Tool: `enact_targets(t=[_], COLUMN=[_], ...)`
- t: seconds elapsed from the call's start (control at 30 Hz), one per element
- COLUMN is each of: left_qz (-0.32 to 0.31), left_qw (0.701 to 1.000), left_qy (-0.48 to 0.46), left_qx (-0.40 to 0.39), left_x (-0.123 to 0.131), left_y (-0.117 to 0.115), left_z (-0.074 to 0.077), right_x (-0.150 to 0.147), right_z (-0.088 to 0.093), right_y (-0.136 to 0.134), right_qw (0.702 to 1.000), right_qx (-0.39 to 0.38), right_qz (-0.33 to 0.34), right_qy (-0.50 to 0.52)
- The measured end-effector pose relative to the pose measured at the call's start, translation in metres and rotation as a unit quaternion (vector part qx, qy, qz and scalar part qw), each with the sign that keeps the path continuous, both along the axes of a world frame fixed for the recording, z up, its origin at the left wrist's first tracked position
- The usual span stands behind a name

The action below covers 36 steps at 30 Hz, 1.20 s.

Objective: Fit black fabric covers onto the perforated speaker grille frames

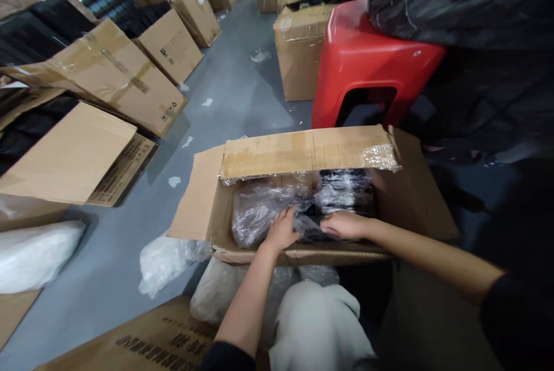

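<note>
An open cardboard box point(303, 154) stands on the floor in front of my knees, its flaps folded outward. Inside lie dark items wrapped in clear plastic bags point(259, 209). My left hand point(283, 229) reaches into the box with fingers curled on the crinkled plastic. My right hand point(344, 225) is inside too, fingers bent over a dark wrapped item point(346, 192) near the middle. What the fingers hold beneath the plastic is hidden.
A red plastic stool point(367, 65) stands behind the box with a person in dark clothes point(476, 2) seated on it. Several cardboard boxes point(116, 77) line the left and back. Loose plastic bags point(168, 261) lie on the grey floor point(234, 100).
</note>
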<state>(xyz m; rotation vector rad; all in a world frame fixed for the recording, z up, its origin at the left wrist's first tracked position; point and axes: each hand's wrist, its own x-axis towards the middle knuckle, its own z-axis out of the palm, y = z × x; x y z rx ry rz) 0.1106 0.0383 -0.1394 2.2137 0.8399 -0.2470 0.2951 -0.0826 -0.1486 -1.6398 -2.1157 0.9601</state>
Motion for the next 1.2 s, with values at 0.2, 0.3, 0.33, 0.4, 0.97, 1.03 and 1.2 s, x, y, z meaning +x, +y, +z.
enact_targets(t=[0.2, 0.3, 0.33, 0.4, 0.97, 1.03, 1.2], left_qz=[-0.094, -0.015, 0.015, 0.080, -0.032, -0.037, -0.025], left_qw=[0.995, 0.984, 0.973, 0.946, 0.999, 0.997, 0.998], left_qy=[-0.027, -0.116, -0.151, -0.214, -0.013, 0.054, -0.022], left_qx=[-0.023, -0.137, -0.174, -0.229, 0.010, 0.039, -0.046], left_x=[0.034, 0.035, 0.034, 0.034, 0.017, 0.015, 0.017], left_y=[-0.013, -0.014, -0.015, -0.017, 0.006, 0.008, 0.003], left_z=[-0.001, 0.009, 0.014, 0.025, 0.054, 0.042, 0.035], right_x=[0.004, 0.018, 0.023, 0.032, 0.024, 0.027, 0.042], right_z=[0.042, 0.057, 0.059, 0.058, 0.004, -0.012, -0.031], right_y=[0.005, 0.002, 0.001, -0.004, -0.019, -0.020, -0.025], right_qw=[0.982, 0.955, 0.944, 0.939, 0.862, 0.840, 0.923], right_qx=[0.016, 0.038, 0.046, 0.052, -0.052, -0.085, -0.117], right_qz=[-0.110, -0.214, -0.246, -0.253, -0.298, -0.327, -0.257], right_qy=[0.151, 0.202, 0.215, 0.226, 0.407, 0.425, 0.262])
